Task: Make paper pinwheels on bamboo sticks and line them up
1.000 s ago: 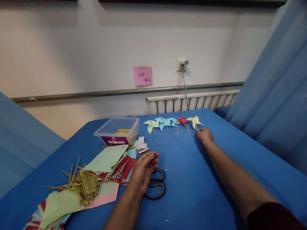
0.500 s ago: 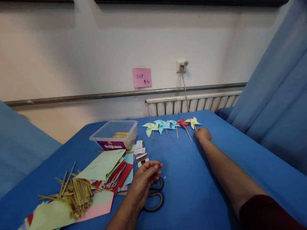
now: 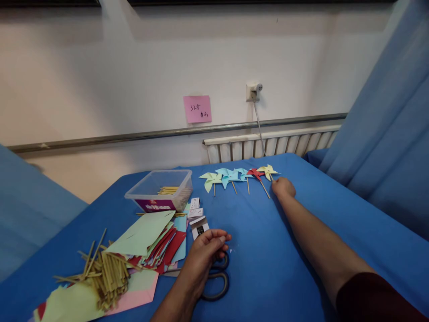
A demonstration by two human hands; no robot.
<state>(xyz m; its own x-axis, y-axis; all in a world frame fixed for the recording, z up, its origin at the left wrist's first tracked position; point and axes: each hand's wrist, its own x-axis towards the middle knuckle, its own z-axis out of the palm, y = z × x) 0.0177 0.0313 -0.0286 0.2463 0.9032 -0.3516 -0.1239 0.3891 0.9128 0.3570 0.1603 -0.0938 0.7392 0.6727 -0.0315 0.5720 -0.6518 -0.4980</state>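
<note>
My right hand (image 3: 283,188) reaches to the far side of the table, its fingers closed round the stick of a yellow paper pinwheel (image 3: 268,171). Beside it, a red pinwheel (image 3: 256,173) lies in a row with two light-blue ones, the larger being this blue pinwheel (image 3: 229,175), and a pale-green pinwheel (image 3: 212,179). My left hand (image 3: 208,256) hovers over dark-handled scissors (image 3: 217,286), hiding part of them. Its fingers are curled in with the thumb against them, and nothing shows between them.
A clear plastic box (image 3: 161,190) with thin sticks stands at the back left. In front are stacked coloured paper sheets (image 3: 142,235), a heap of wooden sticks (image 3: 110,277) and small white boxes (image 3: 195,213). A blue cloth (image 3: 264,268) covers the table; blue curtains (image 3: 385,134) hang beside it.
The yellow pinwheel has shifted slightly left, towards the red one, with my right hand still on its stick. My left hand has moved a little right and down.
</note>
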